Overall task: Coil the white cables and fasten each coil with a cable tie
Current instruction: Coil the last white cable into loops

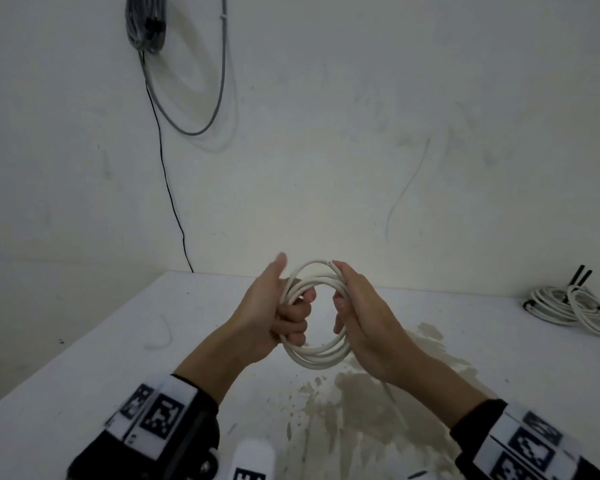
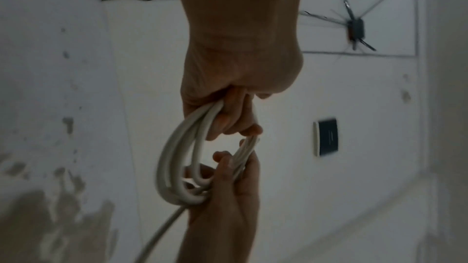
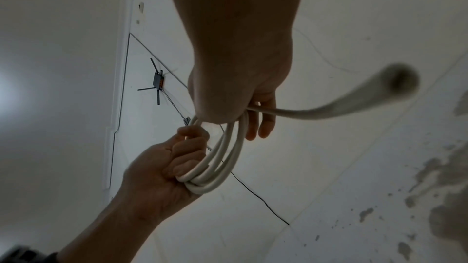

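I hold a white cable coil (image 1: pixel 317 357) of several loops upright above the white table (image 1: pixel 118 341). My left hand (image 1: pixel 293 317) grips the coil's left side with curled fingers, thumb sticking up. My right hand (image 1: pixel 343 306) grips the right side, thumb in front of the loops. A loose tail (image 1: pixel 392 400) runs down from under the right palm toward me. In the left wrist view the left hand (image 2: pixel 228 111) clasps the coil (image 2: pixel 174 157). In the right wrist view the tail (image 3: pixel 329 108) leaves the right hand (image 3: pixel 255 119) sideways.
Other coiled white cables (image 1: pixel 568 306) with black ties lie at the table's far right. A short white piece (image 1: pixel 163 336) lies at the left. A brownish stain (image 1: pixel 361 393) spreads below my hands. Grey cable (image 1: pixel 146 26) and a black wire (image 1: pixel 167 174) hang on the wall.
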`<state>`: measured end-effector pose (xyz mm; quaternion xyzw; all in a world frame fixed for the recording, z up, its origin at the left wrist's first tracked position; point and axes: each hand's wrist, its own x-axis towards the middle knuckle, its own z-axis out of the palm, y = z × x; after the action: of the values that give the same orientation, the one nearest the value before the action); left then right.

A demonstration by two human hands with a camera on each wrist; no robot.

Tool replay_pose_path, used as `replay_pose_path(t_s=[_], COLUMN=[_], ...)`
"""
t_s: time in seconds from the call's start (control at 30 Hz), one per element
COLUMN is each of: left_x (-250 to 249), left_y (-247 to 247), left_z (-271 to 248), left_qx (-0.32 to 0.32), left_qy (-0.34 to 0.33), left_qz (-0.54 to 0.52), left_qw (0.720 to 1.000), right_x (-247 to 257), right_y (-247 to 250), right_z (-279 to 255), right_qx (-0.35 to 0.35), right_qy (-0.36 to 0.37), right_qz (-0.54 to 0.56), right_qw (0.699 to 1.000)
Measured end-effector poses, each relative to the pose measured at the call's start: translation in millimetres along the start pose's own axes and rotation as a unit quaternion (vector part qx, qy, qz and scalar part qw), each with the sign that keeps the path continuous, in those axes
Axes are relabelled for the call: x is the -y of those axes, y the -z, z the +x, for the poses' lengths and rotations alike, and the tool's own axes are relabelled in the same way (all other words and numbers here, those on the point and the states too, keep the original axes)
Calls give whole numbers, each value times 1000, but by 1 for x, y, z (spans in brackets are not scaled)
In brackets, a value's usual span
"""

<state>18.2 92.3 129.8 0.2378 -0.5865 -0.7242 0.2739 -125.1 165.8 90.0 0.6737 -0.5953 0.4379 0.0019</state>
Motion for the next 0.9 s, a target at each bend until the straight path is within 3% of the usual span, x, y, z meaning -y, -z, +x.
replay_pose_path(t_s=[0.13, 0.33, 0.47, 0.67, 0.77, 0.9], left_x=[-4, -7, -6, -3, -2, 4], left_y=[6, 2, -4, -1, 5, -2], left_z=[1, 0, 1, -1, 0, -3], left_qx=[2, -29, -31, -25, -37, -8], left_qy=[46, 20, 2, -4, -29, -29], left_qz=[-127, -159, -77, 81, 142, 204], left_qw=[991, 987, 997, 996, 989, 979], right_x=[2, 6, 3, -7, -6, -1], right_y=[6, 14, 7, 6, 12, 12], right_z=[3, 8, 8, 6, 8, 11], right_qx=[-14, -24, 13, -13, 34, 128], right_qy=[12, 15, 29, 96, 102, 95], right_qz=[5, 0, -13, -84, -87, -104], right_qw=[1000, 1000, 999, 992, 990, 982])
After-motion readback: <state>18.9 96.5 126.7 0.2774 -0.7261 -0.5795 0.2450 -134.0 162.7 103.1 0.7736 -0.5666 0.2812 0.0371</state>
